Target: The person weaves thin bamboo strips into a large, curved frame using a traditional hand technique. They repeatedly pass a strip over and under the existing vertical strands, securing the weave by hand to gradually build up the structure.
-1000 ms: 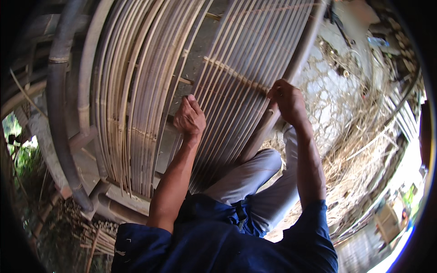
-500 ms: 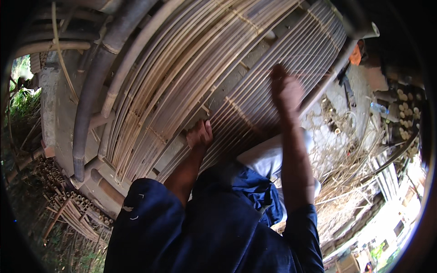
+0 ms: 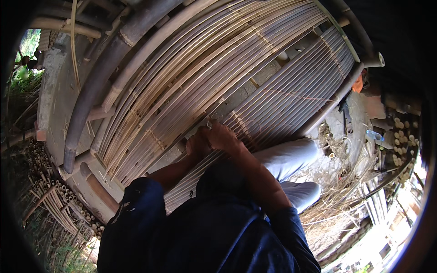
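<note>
My left hand (image 3: 198, 143) is closed at the near edge of a panel of thin bamboo slats (image 3: 291, 95); what its fingers grip is hidden. My right hand (image 3: 222, 136) presses up against it, fingers pinched together. From beside the right hand a thin reddish cord (image 3: 296, 96) loops loosely over the slats; its end at the fingers is too fine to make out. Crosswise bindings (image 3: 241, 123) hold the slats side by side. A second, wider slat panel (image 3: 195, 86) lies to the left, past a narrow gap.
Thick bamboo poles (image 3: 98, 86) run along the left, and another pole (image 3: 334, 102) borders the panel's right side. Cut bamboo is stacked at lower left (image 3: 68, 195) and far right (image 3: 403, 139). Straw-like scraps (image 3: 337, 195) cover the ground near my knees (image 3: 291, 159).
My right hand has come down and left from over the slats to meet my left hand. The cord now lies looser across the slats. My left hand has stayed at nearly the same spot.
</note>
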The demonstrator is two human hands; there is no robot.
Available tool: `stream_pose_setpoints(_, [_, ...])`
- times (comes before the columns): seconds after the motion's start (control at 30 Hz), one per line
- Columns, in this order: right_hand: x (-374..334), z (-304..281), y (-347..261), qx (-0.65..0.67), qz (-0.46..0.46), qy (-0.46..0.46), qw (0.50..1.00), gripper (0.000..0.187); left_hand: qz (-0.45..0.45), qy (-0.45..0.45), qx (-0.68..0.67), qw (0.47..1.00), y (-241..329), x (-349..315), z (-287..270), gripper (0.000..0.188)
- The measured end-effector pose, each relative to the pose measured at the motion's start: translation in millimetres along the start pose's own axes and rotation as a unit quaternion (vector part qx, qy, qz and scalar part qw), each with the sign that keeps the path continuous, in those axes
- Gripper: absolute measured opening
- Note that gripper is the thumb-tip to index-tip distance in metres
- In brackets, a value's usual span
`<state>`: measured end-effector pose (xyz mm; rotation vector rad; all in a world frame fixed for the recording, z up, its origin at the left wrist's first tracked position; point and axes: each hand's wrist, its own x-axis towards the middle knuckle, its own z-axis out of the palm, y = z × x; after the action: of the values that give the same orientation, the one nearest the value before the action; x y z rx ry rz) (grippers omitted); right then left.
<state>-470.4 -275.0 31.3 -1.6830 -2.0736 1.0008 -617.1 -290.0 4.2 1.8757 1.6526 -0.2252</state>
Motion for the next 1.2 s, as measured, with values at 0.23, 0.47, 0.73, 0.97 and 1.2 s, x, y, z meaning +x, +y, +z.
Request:
stream_pose_setpoints(0.23, [26.3, -39.9, 11.6, 0.215, 0.188, -0.248, 0.926, 0.033, 0.124, -0.117, -0.277, 0.946, -31.6, 66.1, 22.0, 0.028])
stream_pose_setpoints(0.47, [-12.8, -104.0, 9.8, 0.411, 0.032, -0.058, 0.909, 0.047, 0.071, 0.131, -0.31, 0.939, 26.0, -26.4, -48.9, 0.033])
stream_pose_setpoints(0.73, [-70.2, -76.2, 30.2, -0.024, 0.06, -0.001, 0.998, 0.053, 0.147, 0.144, -0.318, 0.926, 52.3, -38.6, -86.7, 0.022])
stream_pose_setpoints(0.97, [-255.6, -230.6, 43.2, -0.475, 0.202, -0.224, 0.827, 0.025, 0.043, 0.05, -0.298, 0.952, -0.4, 2.0, 6.1, 0.044])
stream_pose_setpoints(1.2, [-195.5, -280.1, -50.6, 0.399, 0.063, -0.316, 0.859, 0.028, 0.053, 0.003, -0.224, 0.973, 8.6, 14.5, -5.3, 0.043])
